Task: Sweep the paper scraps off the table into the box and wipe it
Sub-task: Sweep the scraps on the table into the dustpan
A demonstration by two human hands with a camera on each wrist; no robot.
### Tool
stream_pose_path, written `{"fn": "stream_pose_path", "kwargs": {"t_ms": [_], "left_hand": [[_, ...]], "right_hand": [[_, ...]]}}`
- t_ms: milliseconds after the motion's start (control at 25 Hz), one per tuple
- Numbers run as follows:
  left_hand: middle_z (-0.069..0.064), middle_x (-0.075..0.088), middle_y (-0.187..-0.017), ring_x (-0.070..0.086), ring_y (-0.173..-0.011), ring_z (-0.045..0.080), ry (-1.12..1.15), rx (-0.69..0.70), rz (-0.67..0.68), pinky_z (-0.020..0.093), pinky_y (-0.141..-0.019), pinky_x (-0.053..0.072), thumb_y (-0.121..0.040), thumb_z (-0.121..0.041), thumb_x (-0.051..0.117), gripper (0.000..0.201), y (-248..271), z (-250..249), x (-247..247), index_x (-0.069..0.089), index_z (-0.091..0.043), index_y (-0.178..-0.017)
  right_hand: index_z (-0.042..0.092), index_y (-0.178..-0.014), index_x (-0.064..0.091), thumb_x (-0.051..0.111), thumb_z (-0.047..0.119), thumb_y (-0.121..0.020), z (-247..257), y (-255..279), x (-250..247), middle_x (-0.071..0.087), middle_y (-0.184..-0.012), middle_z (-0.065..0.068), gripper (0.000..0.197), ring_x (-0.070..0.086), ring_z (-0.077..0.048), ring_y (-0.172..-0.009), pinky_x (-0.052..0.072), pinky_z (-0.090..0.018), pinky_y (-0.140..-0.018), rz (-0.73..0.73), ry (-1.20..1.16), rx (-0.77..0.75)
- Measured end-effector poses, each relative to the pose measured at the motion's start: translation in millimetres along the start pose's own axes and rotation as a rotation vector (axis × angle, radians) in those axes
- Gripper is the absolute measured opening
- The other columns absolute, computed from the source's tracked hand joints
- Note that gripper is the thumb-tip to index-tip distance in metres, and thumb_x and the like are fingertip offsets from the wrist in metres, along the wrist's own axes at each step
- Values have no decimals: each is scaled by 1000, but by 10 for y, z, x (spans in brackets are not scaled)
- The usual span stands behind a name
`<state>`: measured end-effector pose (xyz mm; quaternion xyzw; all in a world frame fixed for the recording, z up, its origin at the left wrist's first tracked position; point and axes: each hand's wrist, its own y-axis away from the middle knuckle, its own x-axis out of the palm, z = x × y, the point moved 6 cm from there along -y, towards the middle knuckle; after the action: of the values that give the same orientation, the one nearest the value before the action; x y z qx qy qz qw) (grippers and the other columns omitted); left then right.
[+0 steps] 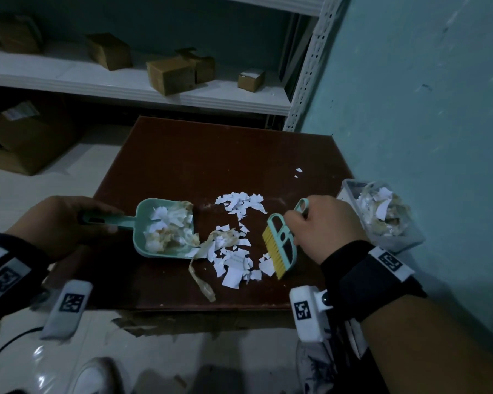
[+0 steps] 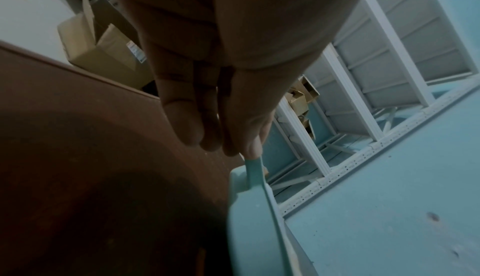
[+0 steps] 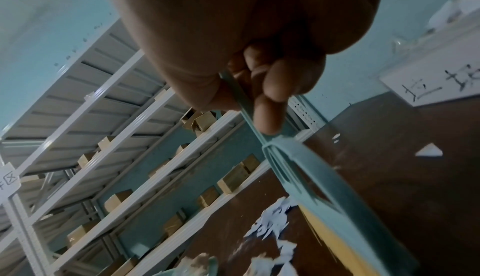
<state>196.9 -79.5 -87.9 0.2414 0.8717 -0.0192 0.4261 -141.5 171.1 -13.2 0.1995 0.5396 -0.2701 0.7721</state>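
One dustpan (image 1: 165, 227), one brush (image 1: 279, 248), one box (image 1: 382, 214)

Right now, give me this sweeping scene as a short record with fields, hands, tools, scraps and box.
left hand: grips dustpan handle, pan part-filled with scraps
right hand: grips brush, yellow bristles on table
paper scraps: loose pile between pan and brush, a few stray bits farther back
box: clear, at table's right edge, already holds scraps
wiping: not yet begun

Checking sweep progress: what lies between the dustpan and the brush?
In the head view, loose paper scraps on the table lie between dustpan and brush.
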Motion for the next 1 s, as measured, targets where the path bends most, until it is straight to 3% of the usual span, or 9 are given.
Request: {"fn": "stream_pose_path", "kwargs": {"t_ms": [80,160,320,440,520,600,760,880,1000], "left_hand": [[-18,77,-76,75,-68,14,-26,3,3,49,-83,61,-74,-26,91,34,56,-92,14,77,-54,-90],[-19,77,-73,75,-68,14,-42,24,20,46,-81,62,-74,-26,92,31,88,-170,50,79,-50,-87],[-15,74,-78,71,-71,12,-42,64,30,36,-75,54,-78,-24,89,31,113,-316,108,73,-49,-85],[-15,73,-84,69,-77,13,-54,56,23,38,-81,53,-81,-27,87,29,96,-355,107,70,-50,-86],[-13,73,-85,69,-78,14,-37,37,19,40,-83,54,-82,-26,85,26,73,-318,85,72,-47,-90],[-10,74,-86,70,-78,16,-33,24,14,41,-84,55,-82,-26,86,25,56,-277,67,74,-45,-93],[-10,76,-86,72,-76,16,-36,10,12,45,-85,59,-80,-27,87,26,41,-219,71,74,-47,-91],[-10,76,-83,73,-72,16,-13,30,13,38,-77,57,-80,-25,87,25,32,-242,79,76,-44,-92],[-11,76,-83,72,-76,15,-24,20,12,42,-84,58,-81,-26,86,24,13,-224,81,75,-45,-91]], "right_hand": [[16,-73,64,55,37,-95,-3,52,103,73,-67,-1,32,71,-15,-59,58,-32,-55,-2,-100,19],[14,-76,67,56,35,-95,8,80,177,75,-67,-1,30,74,-14,-58,65,-37,-60,1,-185,35],[15,-87,67,59,27,-102,88,53,213,77,-69,2,21,72,-2,-53,52,-16,-49,21,-337,77],[14,-88,68,58,26,-102,171,-15,90,77,-68,2,21,72,-2,-52,50,-14,-48,-30,-389,58],[14,-86,67,58,24,-102,241,1,10,76,-66,1,21,72,-5,-52,51,-16,-50,-33,-446,22],[14,-84,67,57,21,-101,359,107,52,77,-67,-1,21,72,-10,-52,55,-21,-53,54,-510,-24],[11,-86,66,57,21,-98,523,257,375,77,-68,-3,18,73,-12,-54,66,-42,-64,222,-429,-89],[11,-88,64,56,24,-97,470,108,410,77,-69,-2,18,74,-10,-57,65,-46,-62,162,-323,-100],[14,-88,63,54,27,-98,365,-79,331,76,-69,-1,19,74,-10,-59,66,-44,-65,83,-279,-80]]}}
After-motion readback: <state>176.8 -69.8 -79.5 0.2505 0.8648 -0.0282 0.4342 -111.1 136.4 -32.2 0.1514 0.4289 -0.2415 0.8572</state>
